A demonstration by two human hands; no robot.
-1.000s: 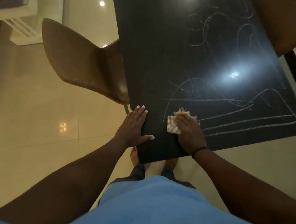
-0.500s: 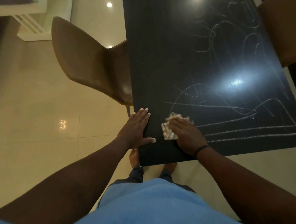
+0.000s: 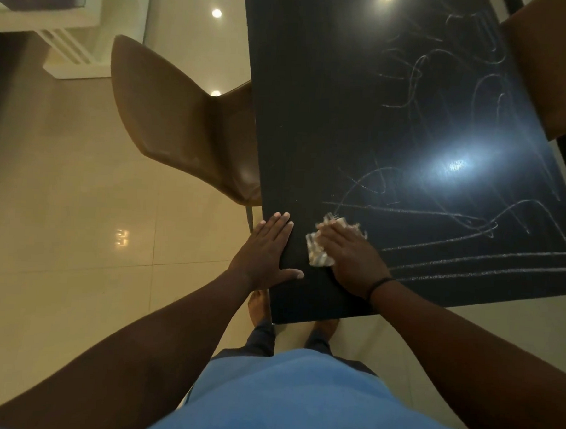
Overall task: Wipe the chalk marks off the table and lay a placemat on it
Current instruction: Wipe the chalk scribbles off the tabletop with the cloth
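Chalk marks [image 3: 438, 229] cover the black table [image 3: 312, 134] as pale loops and long lines, running from beside the right hand [image 3: 348, 257] to the table's far and right edges, where some are cut off by the frame and others wash out under a bright light glare [image 3: 454, 164]. That hand lies flat with fingers straight on a crumpled pale cloth [image 3: 319, 252], pressing it to the table; most of the cloth is hidden under the palm. The left hand [image 3: 263, 249] rests open, fingers spread, on the table's left edge near its near corner. A brown chair [image 3: 182, 117] stands against the table's left side; a second brown shape [image 3: 552, 58] at the table's far right is cut off and hard to identify
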